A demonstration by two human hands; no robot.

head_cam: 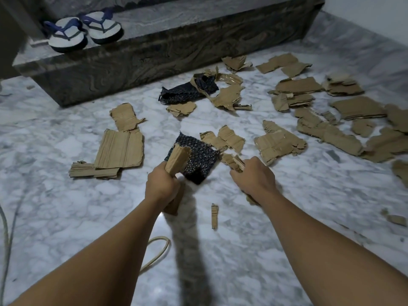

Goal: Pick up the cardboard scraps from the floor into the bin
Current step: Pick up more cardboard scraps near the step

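Several torn brown cardboard scraps lie scattered over the white marble floor (66, 202). My left hand (162, 185) grips a folded cardboard scrap (177, 156) that sticks up past my fist and down below it. My right hand (254, 178) holds another cardboard scrap (237, 163), its end showing above my knuckles. Between my hands lies a dark bubble-wrap piece (198, 157). A thin cardboard strip (214, 216) lies on the floor near my right forearm. No bin is in view.
A dark marble step (154, 54) crosses the back, with a pair of flip-flops (84, 29) on it. A second dark bubble-wrap piece (187, 90) lies near the step. Large scraps (120, 149) lie left; a dense scatter (331, 129) fills the right. A beige cord loop (159, 250) lies below my left arm.
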